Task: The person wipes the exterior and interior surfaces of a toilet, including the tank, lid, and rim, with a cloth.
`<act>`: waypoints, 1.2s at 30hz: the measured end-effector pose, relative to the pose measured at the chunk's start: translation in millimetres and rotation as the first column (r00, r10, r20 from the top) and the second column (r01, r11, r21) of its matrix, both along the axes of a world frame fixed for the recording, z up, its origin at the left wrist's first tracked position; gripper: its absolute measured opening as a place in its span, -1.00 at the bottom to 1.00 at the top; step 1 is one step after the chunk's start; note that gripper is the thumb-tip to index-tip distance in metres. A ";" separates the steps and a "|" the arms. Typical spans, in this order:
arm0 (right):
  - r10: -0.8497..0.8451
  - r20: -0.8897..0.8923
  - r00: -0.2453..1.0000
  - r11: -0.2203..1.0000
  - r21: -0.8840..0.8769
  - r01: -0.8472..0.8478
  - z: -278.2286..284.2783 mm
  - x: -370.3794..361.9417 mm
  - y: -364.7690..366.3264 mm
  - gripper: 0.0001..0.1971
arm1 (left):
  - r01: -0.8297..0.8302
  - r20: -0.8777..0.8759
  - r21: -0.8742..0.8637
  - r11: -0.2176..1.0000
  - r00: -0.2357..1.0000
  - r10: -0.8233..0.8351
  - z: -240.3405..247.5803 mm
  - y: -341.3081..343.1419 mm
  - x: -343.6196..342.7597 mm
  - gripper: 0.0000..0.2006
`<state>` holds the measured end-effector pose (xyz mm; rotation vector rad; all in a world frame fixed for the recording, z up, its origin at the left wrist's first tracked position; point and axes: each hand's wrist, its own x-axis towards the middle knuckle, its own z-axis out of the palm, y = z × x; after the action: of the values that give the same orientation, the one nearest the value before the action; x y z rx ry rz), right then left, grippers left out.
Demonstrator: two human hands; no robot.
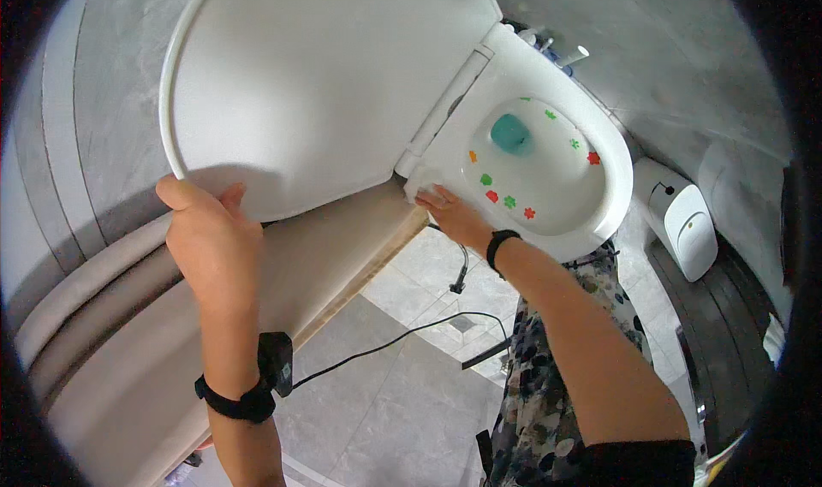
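Observation:
A white toilet lid [334,85] is tilted up on the left side of the toilet. Its lower left edge is gripped by my left hand [210,234], the thumb and fingers closed around the rim. The toilet bowl [612,192] is uncovered, with blue-green water [511,134] at its bottom and red, green and orange flower-shaped spots on its inner wall. At the bowl's corner near the hinge, my right hand [454,216] presses a crumpled white tissue [421,181] against the surface. Its fingers partly cover the tissue.
A beige padded ledge [342,239] runs below the lid. Black cables [385,347] trail from a device at my left wrist [274,363] over the grey tile floor [368,418]. A white bin [689,230] stands right of the toilet. Small fittings [572,56] sit behind the bowl.

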<state>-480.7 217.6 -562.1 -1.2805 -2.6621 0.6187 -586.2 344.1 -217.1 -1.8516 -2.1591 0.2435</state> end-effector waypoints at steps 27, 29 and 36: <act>-0.220 -0.015 0.975 0.934 0.284 0.215 24.7 151.1 181.1 -0.38 | -0.049 -0.029 0.070 0.996 0.998 0.051 -6.8 -10.0 -20.8 -0.68; -0.251 0.083 0.964 0.945 0.235 0.226 30.2 162.5 171.0 -0.38 | -0.050 -0.010 0.057 0.997 0.999 0.051 -6.7 -8.9 -18.0 -0.68; -0.252 0.149 0.956 0.966 -0.019 0.258 41.6 214.0 132.3 -0.37 | -0.016 -0.013 0.054 0.998 1.000 0.017 -9.7 -11.2 -26.3 -0.68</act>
<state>-266.7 350.0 -520.5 -1.7059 -2.5402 0.5614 -612.5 332.9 -226.8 -1.7988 -2.1509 0.1989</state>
